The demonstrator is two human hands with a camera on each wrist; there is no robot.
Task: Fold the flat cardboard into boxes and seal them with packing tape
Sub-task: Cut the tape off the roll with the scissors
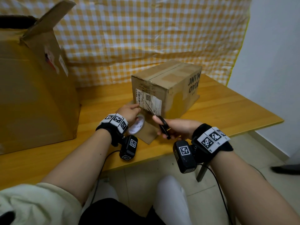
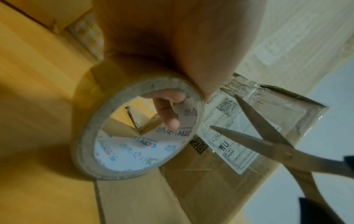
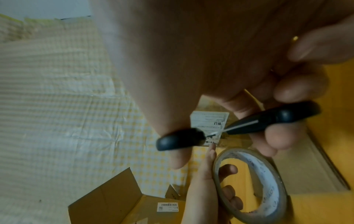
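Observation:
A small folded cardboard box (image 1: 168, 82) with a white shipping label (image 1: 150, 101) stands on the wooden table (image 1: 227, 111), its top seam taped. My left hand (image 1: 128, 112) grips a roll of packing tape (image 1: 137, 125) against the box's near face; a finger passes through the roll's core (image 2: 168, 112). My right hand (image 1: 177, 127) holds black-handled scissors (image 1: 163, 125), whose blades (image 2: 254, 128) stand apart in front of the label. The tape roll (image 3: 252, 181) and scissor handles (image 3: 268, 121) also show in the right wrist view.
A large open cardboard box (image 1: 37, 88) fills the table's left side, one flap up. A box flap (image 1: 146, 133) lies flat on the table under my hands. A yellow checked cloth (image 1: 146, 34) hangs behind. The table's front edge runs close to my wrists.

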